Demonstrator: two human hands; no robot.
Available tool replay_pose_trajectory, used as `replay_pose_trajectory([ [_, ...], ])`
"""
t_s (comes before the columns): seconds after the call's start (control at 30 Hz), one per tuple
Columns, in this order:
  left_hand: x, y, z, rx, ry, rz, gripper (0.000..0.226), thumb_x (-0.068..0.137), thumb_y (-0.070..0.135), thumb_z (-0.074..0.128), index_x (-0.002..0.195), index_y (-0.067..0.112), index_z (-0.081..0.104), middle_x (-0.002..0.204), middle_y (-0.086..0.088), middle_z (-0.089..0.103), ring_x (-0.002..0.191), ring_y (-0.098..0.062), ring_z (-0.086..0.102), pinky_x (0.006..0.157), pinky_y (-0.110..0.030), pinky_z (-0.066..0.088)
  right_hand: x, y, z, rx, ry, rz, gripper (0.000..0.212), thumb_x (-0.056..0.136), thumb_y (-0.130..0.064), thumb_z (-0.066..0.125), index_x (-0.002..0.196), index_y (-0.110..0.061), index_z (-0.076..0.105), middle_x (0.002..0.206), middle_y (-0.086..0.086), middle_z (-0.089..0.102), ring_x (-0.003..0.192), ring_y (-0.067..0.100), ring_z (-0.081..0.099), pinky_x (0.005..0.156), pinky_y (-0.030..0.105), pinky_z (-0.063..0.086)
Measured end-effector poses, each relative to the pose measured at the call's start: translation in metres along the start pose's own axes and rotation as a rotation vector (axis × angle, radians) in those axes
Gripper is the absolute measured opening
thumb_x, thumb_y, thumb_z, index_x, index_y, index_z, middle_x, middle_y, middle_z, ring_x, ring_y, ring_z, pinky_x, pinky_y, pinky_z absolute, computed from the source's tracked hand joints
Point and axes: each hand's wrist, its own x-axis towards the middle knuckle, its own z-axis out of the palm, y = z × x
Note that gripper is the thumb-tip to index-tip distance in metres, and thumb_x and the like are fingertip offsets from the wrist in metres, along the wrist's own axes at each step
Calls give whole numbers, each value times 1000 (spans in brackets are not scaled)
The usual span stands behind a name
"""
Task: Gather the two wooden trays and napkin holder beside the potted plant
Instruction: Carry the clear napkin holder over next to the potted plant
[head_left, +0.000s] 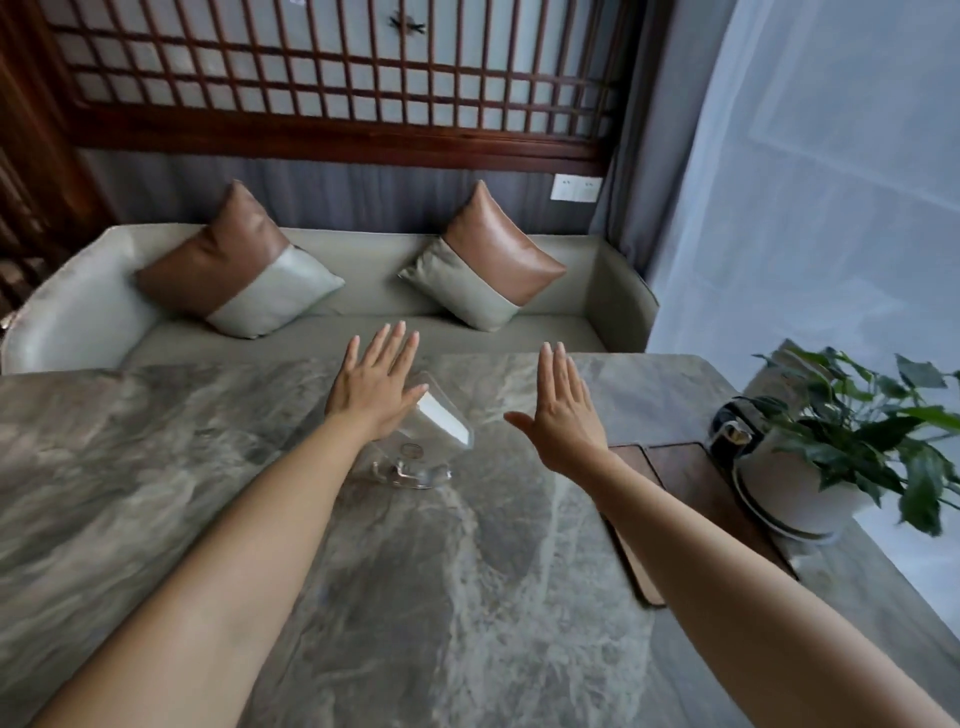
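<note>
Table: grey-green marble-patterned stone table (156, 467) fills the lower view, with a pale green sofa (363, 270) beyond its far edge.
Cushions: two brown-and-pale-green square cushions (236, 265) stand on their corners against the sofa back, well apart.
Left hand: left hand (371, 387) is flat and fully spread, palm down, fingers pointing away from the person; its thumb side lies over the left edge of the napkin holder, and whether it touches cannot be told. It grips nothing.
Napkin holder: clear acrylic napkin holder with white napkins (431, 431) stands tilted on the table near its middle, between the two hands, on a round transparent base.
Right hand: right hand (563, 415) is open, fingers straight and together, thumb spread toward the holder; it is apart from the holder and has hold of nothing.
Trays: two dark brown flat wooden trays (691, 483) lie side by side at the right of the table, partly under the right forearm, just beside the plant.
Plant: green leafy plant in a round white pot (789, 478) stands at the table's right edge.
</note>
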Motion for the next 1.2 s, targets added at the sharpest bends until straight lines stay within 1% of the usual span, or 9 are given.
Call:
replay_pose_trajectory([
  [0.17, -13, -47, 17, 3, -98, -83, 74, 96, 54, 23, 149, 18, -13, 160, -3, -16, 149, -18, -13, 121, -44, -3, 15, -43, 26, 13, -91, -72, 90, 92, -45, 46, 146, -10, -17, 158, 11, -19, 146, 25, -16, 119, 35, -5],
  [0.33, -9, -73, 47, -20, -191, -84, 82, 93, 59, 27, 148, 17, -16, 160, -5, -17, 149, -19, -13, 121, -45, -4, 34, -62, 62, -2, -180, -85, 94, 90, -43, 49, 145, -9, -20, 157, 11, -21, 146, 24, -17, 120, 37, -3],
  [0.5, 7, -78, 75, -85, -285, -31, 91, 90, 58, 39, 149, 16, -17, 160, -5, -17, 149, -21, -11, 122, -43, -2, 54, -63, 95, -34, -233, -85, 100, 88, -45, 51, 144, -5, -21, 157, 13, -21, 145, 24, -19, 122, 38, -3],
  [0.73, 37, -63, 112, -267, -266, 16, 99, 86, 45, 59, 150, 16, -11, 161, -6, -7, 150, -22, 0, 122, -38, 7, 75, -45, 121, -7, -281, 7, 102, 87, -35, 58, 144, -5, -22, 158, 13, -19, 146, 24, -15, 121, 36, -2],
  [0.8, 44, -59, 118, -335, -269, 23, 99, 85, 39, 64, 151, 19, -7, 162, -4, -1, 149, -23, 11, 120, -38, 17, 79, -42, 125, 26, -296, 39, 98, 89, -32, 57, 145, -6, -20, 159, 11, -14, 147, 24, -8, 121, 35, 3],
  [0.83, 46, -58, 119, -374, -275, 20, 98, 84, 35, 67, 151, 21, -3, 162, -3, 6, 146, -25, 22, 118, -40, 25, 81, -41, 126, 55, -308, 52, 96, 89, -30, 57, 146, -8, -18, 160, 10, -9, 148, 25, 0, 121, 36, 10],
  [0.93, 50, -57, 118, -459, -262, -27, 90, 80, 28, 73, 149, 24, 16, 152, -4, 33, 129, -29, 48, 101, -42, 46, 84, -42, 128, 158, -310, 93, 88, 90, -27, 57, 148, -12, -7, 159, 8, 9, 143, 28, 23, 110, 39, 32],
  [1.03, 50, -55, 112, -502, -234, -69, 82, 76, 24, 77, 143, 18, 30, 143, -6, 44, 124, -29, 51, 96, -40, 47, 84, -43, 127, 179, -281, 94, 83, 90, -24, 58, 149, -10, 1, 155, 12, 21, 140, 29, 27, 107, 41, 35],
  [1.2, 47, -48, 102, -547, -255, -121, 75, 73, 15, 79, 136, 14, 40, 135, -8, 49, 121, -28, 52, 95, -38, 46, 77, -43, 121, 179, -267, 68, 81, 89, -22, 59, 148, -8, 5, 152, 14, 25, 137, 30, 31, 106, 40, 37],
])
